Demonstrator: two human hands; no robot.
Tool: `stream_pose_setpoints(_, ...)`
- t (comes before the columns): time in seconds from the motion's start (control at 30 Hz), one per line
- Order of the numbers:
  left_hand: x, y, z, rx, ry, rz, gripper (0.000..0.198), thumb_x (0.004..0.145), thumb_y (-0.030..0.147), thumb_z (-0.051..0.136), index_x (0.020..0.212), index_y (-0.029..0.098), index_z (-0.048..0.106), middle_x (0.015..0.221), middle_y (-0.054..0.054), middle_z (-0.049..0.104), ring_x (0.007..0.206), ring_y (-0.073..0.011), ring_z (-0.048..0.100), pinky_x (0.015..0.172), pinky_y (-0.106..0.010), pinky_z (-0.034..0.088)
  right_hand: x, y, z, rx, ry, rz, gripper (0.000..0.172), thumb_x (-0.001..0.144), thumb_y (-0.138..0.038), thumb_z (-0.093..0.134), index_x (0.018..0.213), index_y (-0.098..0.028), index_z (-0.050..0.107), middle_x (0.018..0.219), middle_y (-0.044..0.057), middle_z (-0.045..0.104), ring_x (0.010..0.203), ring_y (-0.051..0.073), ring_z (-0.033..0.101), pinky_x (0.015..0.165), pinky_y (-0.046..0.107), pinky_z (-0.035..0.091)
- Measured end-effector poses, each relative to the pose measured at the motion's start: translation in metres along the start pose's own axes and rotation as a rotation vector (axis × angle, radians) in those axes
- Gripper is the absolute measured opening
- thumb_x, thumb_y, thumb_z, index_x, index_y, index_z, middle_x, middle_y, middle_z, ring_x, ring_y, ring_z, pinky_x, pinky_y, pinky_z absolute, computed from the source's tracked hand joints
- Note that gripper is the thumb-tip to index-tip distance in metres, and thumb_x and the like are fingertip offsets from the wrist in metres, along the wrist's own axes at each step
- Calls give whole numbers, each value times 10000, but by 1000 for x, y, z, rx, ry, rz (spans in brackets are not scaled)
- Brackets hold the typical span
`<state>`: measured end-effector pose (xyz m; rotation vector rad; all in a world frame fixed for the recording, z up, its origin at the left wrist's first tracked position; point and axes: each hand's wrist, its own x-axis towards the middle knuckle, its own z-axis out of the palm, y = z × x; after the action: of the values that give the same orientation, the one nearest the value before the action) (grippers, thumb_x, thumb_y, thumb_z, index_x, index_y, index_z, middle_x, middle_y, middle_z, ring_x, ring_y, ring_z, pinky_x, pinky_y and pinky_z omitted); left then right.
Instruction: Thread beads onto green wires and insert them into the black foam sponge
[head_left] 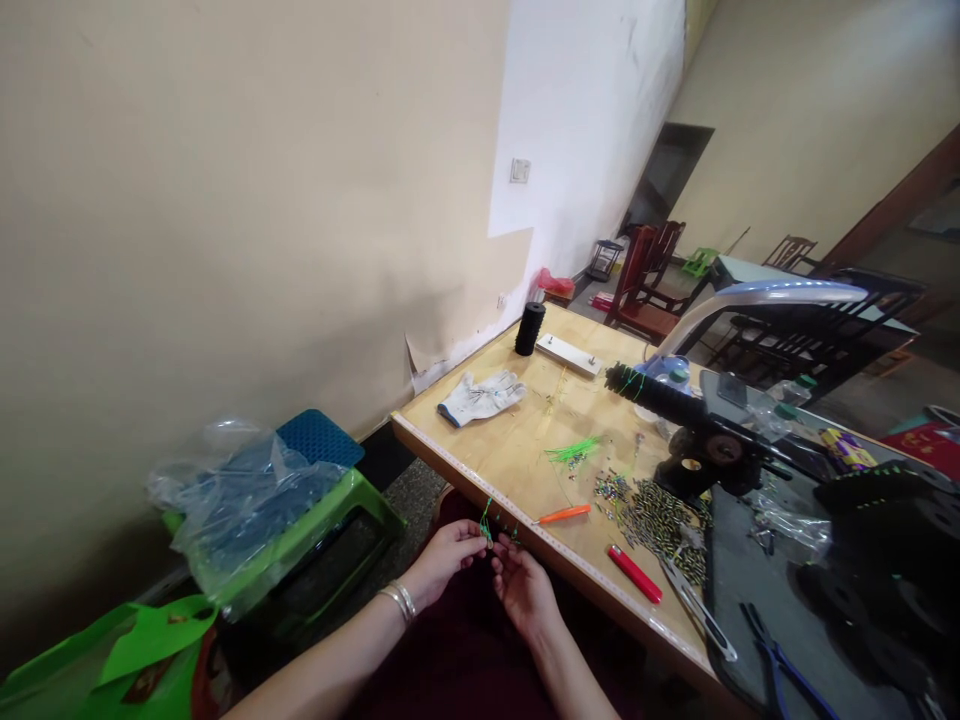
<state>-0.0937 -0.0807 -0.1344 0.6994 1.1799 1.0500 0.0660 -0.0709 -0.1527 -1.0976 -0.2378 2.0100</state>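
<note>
Pinched thumb to finger, the grip of the left hand has a small bundle of green strands caught at the tips, with almost no gap left between them. From where I stand, the bundle sits just in front of the person's lap, close against the near edge of the bench and not resting on its top. It lies at the far end of the left fingers, between the two hands, with the left one nearer because it has the hold. Right of it, the other hand is turned palm up, fingers loosely curled, their tips just beside the bundle; whether they pinch a strand too, I cannot tell. As for direction, the strands rise out of the left pinch and point away from the person, toward the bench edge, their long axis running roughly across that edge and fanning a little at the far end. Small green bits show just past the right fingertips, too small to say if they belong to the same strands. Beyond, an orange-handled tool lies on the bench.
</note>
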Motion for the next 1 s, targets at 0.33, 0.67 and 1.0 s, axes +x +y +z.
stream_pose_setpoints(0.33, -5, 3, 4, -143, -17, -86, 258, 592, 296, 775, 731, 161, 604, 703, 20, 637, 643, -98, 570, 621, -225, 390, -6, -3, 2, -38, -13, -15, 322, 582, -254, 764, 890, -169, 723, 808, 33, 745, 642, 111, 629, 550, 189, 432)
stream_pose_setpoints(0.67, -6, 3, 5, -176, 0, -86, 290, 594, 314, 787, 732, 170, 577, 677, 36, 617, 632, -90, 560, 607, -215, 383, -8, -4, 4, -40, 1, -33, 352, 562, -256, 765, 901, -167, 730, 836, 49, 750, 635, 120, 620, 554, 200, 414)
stream_pose_setpoints(1.0, -5, 0, 1, -133, 13, -49, 291, 606, 343, 768, 733, 171, 572, 683, 31, 610, 640, -97, 573, 605, -217, 400, -10, -3, 6, -50, -28, -39, 407, 554, -285, 773, 947, -199, 714, 865, 35, 758, 644, 122, 626, 552, 198, 406)
